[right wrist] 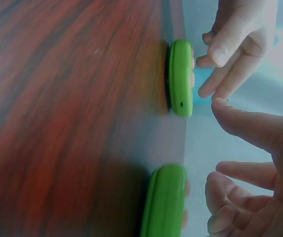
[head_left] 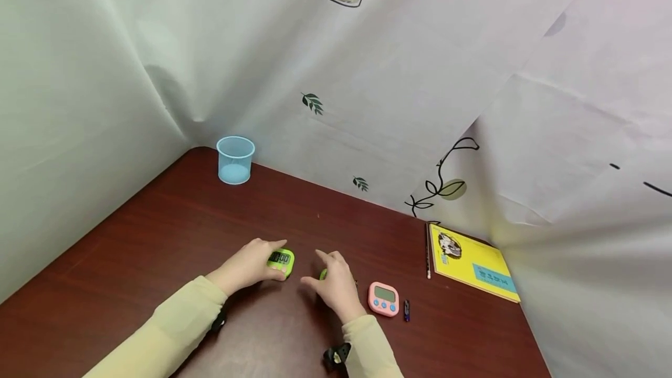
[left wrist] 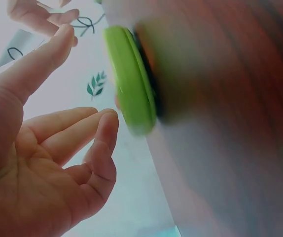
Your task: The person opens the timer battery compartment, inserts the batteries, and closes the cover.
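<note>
A green digital timer (head_left: pixel 282 260) lies flat on the table, its display up. My left hand (head_left: pixel 251 262) is over its left side, thumb and fingers spread; in the left wrist view the fingers of the left hand (left wrist: pixel 57 158) are close to the green timer (left wrist: pixel 131 81) without curling round it. My right hand (head_left: pixel 338 286) hovers over a second green timer, thumb and index finger apart; that timer (head_left: pixel 322 274) is mostly hidden by it. The right wrist view shows the second timer (right wrist: pixel 165 202) on the table beside my right hand (right wrist: pixel 260 182), with a gap between them.
Right of my right hand lie a pink timer (head_left: pixel 383 299) and a small dark cylinder (head_left: pixel 406 310), perhaps a battery. Farther right are a pencil (head_left: pixel 427 252) and a yellow book (head_left: pixel 467 261). A blue see-through bin (head_left: pixel 234 162) stands at the back left, near the cloth wall (head_left: pixel 336 133).
</note>
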Tool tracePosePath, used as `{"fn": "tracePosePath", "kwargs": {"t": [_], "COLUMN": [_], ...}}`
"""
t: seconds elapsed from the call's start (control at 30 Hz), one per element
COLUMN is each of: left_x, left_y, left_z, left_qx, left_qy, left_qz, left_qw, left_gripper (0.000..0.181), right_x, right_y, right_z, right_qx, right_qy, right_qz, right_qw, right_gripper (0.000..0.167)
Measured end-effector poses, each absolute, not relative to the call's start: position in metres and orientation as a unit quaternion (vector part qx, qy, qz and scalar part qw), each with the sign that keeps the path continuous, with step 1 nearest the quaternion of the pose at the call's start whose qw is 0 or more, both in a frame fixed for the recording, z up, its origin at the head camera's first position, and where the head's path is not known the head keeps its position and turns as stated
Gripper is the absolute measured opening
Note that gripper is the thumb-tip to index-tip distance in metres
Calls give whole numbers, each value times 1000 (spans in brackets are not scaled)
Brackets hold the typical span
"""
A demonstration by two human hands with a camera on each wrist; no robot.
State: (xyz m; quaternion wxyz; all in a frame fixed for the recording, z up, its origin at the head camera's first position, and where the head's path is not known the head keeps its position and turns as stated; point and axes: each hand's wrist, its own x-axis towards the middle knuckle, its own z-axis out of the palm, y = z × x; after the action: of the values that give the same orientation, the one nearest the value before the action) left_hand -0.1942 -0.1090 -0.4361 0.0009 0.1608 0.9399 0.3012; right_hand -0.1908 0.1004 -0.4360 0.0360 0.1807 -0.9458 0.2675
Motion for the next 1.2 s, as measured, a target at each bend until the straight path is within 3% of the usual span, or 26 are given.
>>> {"fn": "tracePosePath", "kwargs": {"t": [0.37, 0.6, 1.2], "left_x": [-195, -197, -196], "left_y": [-68, -40, -11], "left_z": [-435, -435, -443], "left_qx": [173, 200, 200], "left_qy": [929, 915, 933], "left_qz": [327, 349, 294], "left_qw": [24, 29, 52], "left_gripper": [71, 76, 76], "right_x": [-189, -187, -183], "right_y": [129, 146, 164], "right_z": [-441, -443, -453], "right_qx": [159, 164, 186], "right_qy": [-946, -946, -946], "right_qz": [282, 275, 261], "right_qw": [27, 50, 41], "right_gripper": [60, 63, 69]}}
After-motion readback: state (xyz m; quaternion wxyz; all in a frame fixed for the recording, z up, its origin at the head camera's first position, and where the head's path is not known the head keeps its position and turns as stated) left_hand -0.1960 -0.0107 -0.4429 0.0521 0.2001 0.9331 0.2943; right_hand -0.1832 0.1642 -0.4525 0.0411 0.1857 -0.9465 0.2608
